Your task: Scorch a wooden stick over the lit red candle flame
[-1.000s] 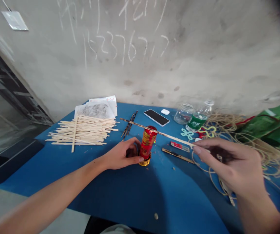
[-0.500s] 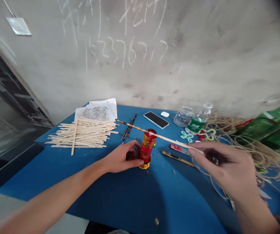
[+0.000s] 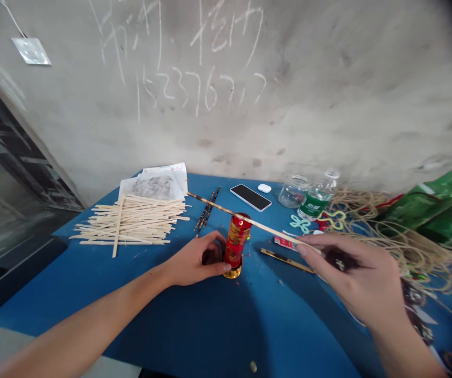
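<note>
Above, white digits include 2376; the right hand pinches 1 stick.

Grey concrete wall: row of white chalk digits looks like 1 5 2 3 7 6 7, short slanted stroke (maybe a 1), then 7. Row of larger white chalk characters above it, cut by the top edge, not readable. Clear plastic bottle: green wraparound label with white characters, possibly 怡宝, too small to confirm. Shiny red-and-gold cylinder: yellow markings, illegible. White paper sheets: tiny coloured print near top edge, illegible. Small flat red packet: pale print, illegible.
</note>
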The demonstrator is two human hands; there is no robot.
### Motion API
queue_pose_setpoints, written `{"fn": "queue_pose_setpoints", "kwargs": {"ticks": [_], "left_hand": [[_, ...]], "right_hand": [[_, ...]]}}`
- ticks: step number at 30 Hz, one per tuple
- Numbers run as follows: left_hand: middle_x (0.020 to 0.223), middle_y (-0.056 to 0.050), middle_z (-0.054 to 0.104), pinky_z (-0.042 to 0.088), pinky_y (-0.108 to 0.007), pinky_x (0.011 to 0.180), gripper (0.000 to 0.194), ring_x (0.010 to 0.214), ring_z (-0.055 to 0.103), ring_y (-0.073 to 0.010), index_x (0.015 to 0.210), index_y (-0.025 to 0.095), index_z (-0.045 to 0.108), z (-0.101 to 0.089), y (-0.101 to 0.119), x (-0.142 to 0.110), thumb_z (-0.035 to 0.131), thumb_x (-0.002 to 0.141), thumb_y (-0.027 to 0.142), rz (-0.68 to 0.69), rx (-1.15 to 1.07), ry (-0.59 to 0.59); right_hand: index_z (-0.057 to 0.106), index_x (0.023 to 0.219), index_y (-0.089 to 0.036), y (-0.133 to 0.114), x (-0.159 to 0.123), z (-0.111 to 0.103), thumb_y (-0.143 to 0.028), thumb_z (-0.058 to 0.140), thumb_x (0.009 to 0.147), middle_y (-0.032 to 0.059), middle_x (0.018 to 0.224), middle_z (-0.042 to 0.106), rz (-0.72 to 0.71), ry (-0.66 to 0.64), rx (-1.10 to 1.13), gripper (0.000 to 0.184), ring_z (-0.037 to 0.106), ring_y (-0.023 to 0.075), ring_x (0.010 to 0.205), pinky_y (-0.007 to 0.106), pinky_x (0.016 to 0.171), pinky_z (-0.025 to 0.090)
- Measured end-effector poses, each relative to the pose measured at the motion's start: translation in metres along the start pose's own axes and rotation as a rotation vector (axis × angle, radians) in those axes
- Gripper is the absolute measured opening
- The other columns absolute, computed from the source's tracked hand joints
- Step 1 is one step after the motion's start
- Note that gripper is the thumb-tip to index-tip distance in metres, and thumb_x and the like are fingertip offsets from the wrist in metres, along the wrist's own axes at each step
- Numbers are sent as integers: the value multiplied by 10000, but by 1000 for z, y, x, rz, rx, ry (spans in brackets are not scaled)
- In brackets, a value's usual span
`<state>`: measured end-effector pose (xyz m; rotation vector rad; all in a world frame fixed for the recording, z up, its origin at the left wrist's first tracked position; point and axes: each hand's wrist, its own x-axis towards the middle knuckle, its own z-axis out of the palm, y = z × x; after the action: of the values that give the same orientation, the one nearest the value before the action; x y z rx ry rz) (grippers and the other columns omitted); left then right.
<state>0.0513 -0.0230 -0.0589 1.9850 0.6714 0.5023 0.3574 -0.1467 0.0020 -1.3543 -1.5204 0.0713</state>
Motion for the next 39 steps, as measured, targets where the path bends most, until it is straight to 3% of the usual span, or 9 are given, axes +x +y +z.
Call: {"fn": "queue_pose_setpoints", "kwargs": {"ticks": [24,31,39], "left_hand": [[847,21,677,431,-290,678,496,725,597,-164,1290,218,608,-1,2,0,781,1009,588,-15,11,5],[875,9,708,436,-302,680,514,726,597,-168,1308,214,595,-1,3,1,770,1016,600,-22,11,-6],[872,11,710,438,-299,686,512,731,605,-166,1311,209,599,-1,3,1,768,1016,592,-12,25,-2]], "right_hand": [[893,960,-332,-2,1,-1,-395,879,939,7,771,823,-15,13,11,68,611,141,519,277,450,492],[884,956,-342,-1,0,-1,-440,879,942,12,855,861,14,8,7,99,649,151,565,285,461,488],[887,970,-341,4,2,-5,-372,879,943,-20,764,825,-67,-23,5,43,600,110,490,238,422,470]]}}
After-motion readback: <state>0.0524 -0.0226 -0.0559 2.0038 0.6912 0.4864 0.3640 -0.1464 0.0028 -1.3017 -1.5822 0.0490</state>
